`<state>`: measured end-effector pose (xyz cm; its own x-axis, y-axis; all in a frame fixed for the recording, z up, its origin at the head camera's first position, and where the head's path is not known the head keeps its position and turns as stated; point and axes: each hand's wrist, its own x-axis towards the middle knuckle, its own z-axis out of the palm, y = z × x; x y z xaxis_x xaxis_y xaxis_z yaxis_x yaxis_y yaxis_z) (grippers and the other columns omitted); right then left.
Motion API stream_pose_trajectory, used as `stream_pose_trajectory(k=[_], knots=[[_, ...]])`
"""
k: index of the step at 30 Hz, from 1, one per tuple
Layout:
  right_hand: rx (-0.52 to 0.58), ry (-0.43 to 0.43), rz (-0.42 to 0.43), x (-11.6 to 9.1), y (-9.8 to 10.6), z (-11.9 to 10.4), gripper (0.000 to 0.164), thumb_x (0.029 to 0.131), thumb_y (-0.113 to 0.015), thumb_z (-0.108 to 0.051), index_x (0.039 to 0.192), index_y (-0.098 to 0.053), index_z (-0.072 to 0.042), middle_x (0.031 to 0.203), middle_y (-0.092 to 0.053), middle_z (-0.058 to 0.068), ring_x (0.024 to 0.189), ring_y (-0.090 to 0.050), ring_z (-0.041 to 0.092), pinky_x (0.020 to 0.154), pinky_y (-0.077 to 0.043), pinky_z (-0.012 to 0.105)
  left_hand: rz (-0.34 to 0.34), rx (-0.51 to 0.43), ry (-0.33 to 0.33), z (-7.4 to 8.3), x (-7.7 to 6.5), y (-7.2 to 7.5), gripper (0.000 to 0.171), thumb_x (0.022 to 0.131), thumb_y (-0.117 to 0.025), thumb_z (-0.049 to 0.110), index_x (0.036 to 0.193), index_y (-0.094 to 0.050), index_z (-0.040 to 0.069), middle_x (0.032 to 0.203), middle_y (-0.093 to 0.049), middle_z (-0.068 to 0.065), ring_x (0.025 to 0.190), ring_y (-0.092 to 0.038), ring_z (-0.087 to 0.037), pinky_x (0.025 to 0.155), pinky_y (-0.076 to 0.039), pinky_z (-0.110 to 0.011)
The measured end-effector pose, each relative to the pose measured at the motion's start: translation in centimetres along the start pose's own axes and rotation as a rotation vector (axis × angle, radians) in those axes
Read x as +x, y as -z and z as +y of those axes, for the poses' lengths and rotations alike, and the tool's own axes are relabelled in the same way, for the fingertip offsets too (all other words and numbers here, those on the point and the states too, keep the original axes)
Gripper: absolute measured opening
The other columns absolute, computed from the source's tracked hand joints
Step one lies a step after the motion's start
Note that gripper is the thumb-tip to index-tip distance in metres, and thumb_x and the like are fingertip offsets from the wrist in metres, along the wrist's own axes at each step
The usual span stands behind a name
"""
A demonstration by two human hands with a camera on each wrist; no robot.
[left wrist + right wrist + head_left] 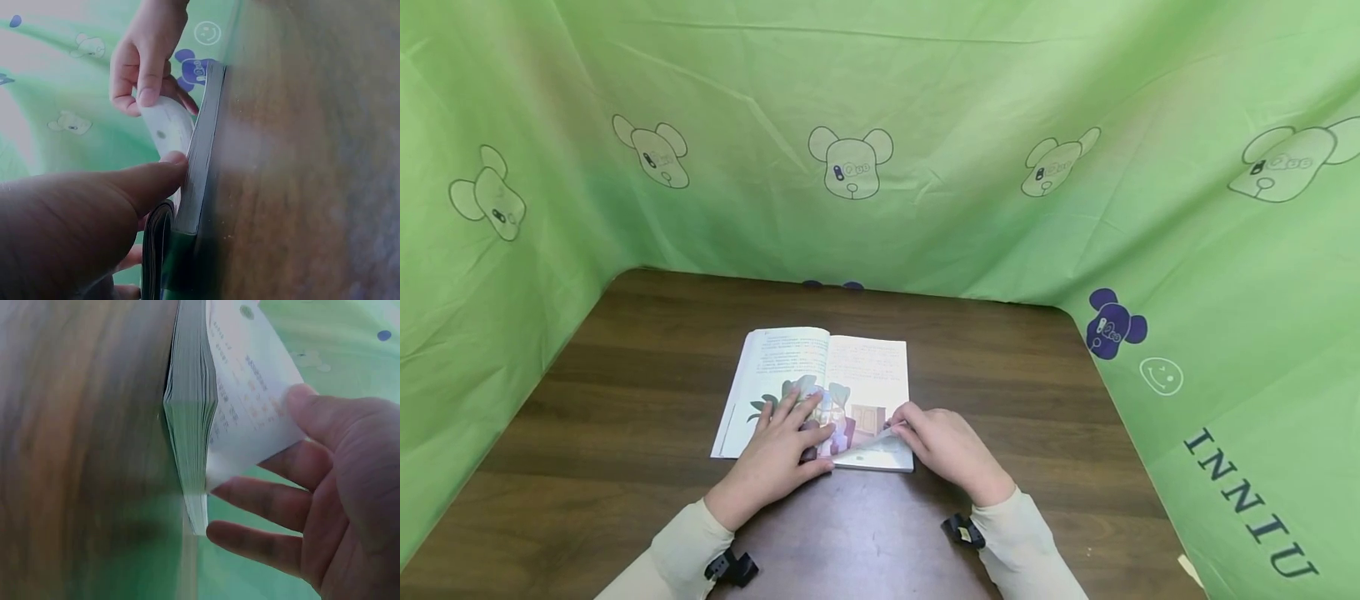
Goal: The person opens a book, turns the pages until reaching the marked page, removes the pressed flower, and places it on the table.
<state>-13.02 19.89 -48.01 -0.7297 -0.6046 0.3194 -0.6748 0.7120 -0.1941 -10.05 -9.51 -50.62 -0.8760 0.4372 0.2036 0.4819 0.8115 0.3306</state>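
Observation:
An open book (868, 358) with printed text and a coloured picture lies on the table. Spread over the lower inner part of the left page, my left hand (778, 454) presses it with straight fingers, the thumb near the bottom of the spine. My right hand (951, 446) pinches the lower right corner of a page (256, 394) between thumb and index finger. That page is lifted and bends up from the thick block of pages (190, 406) below it. In the left wrist view, the left thumb (156, 178) sits by the bottom edge of the book.
The brown wooden table (625, 400) surrounds the book. Green cloth (745, 225) printed with bear heads hangs behind it and along both sides. A black wrist camera (730, 568) is strapped at the left wrist, another (964, 531) at the right.

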Motion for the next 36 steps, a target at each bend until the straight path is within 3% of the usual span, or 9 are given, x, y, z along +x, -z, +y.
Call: stream_pose_trajectory(k=[6,12,16,18,21,27,31,36], knots=[[-0.063,-0.002,0.098,0.15,-0.28,-0.01,0.015,0.096,-0.073,-0.026,0.104,-0.061,-0.022,0.070,-0.063,-0.016,0.055,-0.046,0.003,0.054,-0.044,0.027,0.014,-0.005,0.014,-0.08,0.08,-0.26,0.044,0.093,-0.070,0.051,0.132,-0.072,0.030,0.162,-0.041,-0.007,0.153,-0.026,-0.045,0.113,-0.023,-0.076],[-0.054,-0.017,0.263,0.16,-0.15,0.35,0.030,0.088,-0.081,-0.024,0.111,-0.064,-0.016,0.079,-0.072,-0.006,0.057,-0.049,0.005,0.055,-0.047,0.029,0.015,-0.011,0.017,-0.05,0.15,-0.42,0.039,0.097,-0.066,0.046,0.132,-0.072,0.030,0.163,-0.040,-0.006,0.153,-0.026,-0.044,0.113,-0.022,-0.076],[-0.011,-0.039,0.321,0.20,0.04,0.49,0.045,0.086,-0.083,-0.024,0.125,-0.064,-0.012,0.097,-0.076,0.004,0.071,-0.064,0.014,0.067,-0.055,0.037,0.026,-0.008,0.020,0.04,0.08,-0.45,0.037,0.099,-0.065,0.041,0.133,-0.071,0.028,0.162,-0.041,-0.006,0.153,-0.027,-0.044,0.113,-0.022,-0.076],[0.008,-0.047,0.321,0.26,0.05,0.58,0.050,0.087,-0.082,-0.025,0.131,-0.063,-0.010,0.111,-0.075,0.007,0.088,-0.071,0.020,0.078,-0.057,0.041,0.034,-0.010,0.021,0.04,0.03,-0.46,0.037,0.099,-0.064,0.040,0.133,-0.071,0.025,0.162,-0.043,-0.007,0.153,-0.028,-0.043,0.113,-0.023,-0.076],[0.018,-0.059,0.291,0.35,0.02,0.66,0.053,0.088,-0.081,-0.028,0.134,-0.061,-0.008,0.123,-0.072,0.008,0.108,-0.071,0.025,0.090,-0.057,0.043,0.040,-0.013,0.033,-0.02,-0.03,-0.52,0.042,0.100,-0.061,0.040,0.137,-0.067,0.021,0.161,-0.043,-0.006,0.153,-0.028,-0.042,0.114,-0.023,-0.075],[0.036,-0.105,0.144,0.30,-0.05,0.61,0.061,0.089,-0.080,-0.033,0.141,-0.057,-0.009,0.132,-0.069,0.008,0.118,-0.068,0.025,0.097,-0.055,0.044,0.101,-0.045,0.071,-0.14,0.09,-0.61,0.065,0.100,-0.061,0.041,0.155,-0.044,0.010,0.162,-0.041,-0.009,0.152,-0.033,-0.036,0.114,-0.027,-0.071],[0.049,-0.107,-0.011,0.15,-0.23,0.61,0.066,0.091,-0.078,-0.038,0.146,-0.054,-0.010,0.140,-0.065,0.008,0.127,-0.063,0.025,0.105,-0.050,0.044,0.184,-0.055,0.089,-0.19,0.19,-0.43,0.090,0.095,-0.070,0.037,0.163,-0.021,0.004,0.167,-0.027,-0.017,0.153,-0.029,-0.037,0.114,-0.031,-0.068],[0.089,-0.054,-0.172,-0.29,-0.39,0.67,0.074,0.091,-0.077,-0.042,0.151,-0.050,-0.009,0.153,-0.053,0.010,0.142,-0.050,0.029,0.119,-0.034,0.051,0.229,-0.013,0.096,-0.11,0.19,-0.06,0.105,0.088,-0.076,0.033,0.165,-0.010,0.006,0.172,0.003,-0.018,0.158,-0.006,-0.039,0.117,-0.021,-0.071]])
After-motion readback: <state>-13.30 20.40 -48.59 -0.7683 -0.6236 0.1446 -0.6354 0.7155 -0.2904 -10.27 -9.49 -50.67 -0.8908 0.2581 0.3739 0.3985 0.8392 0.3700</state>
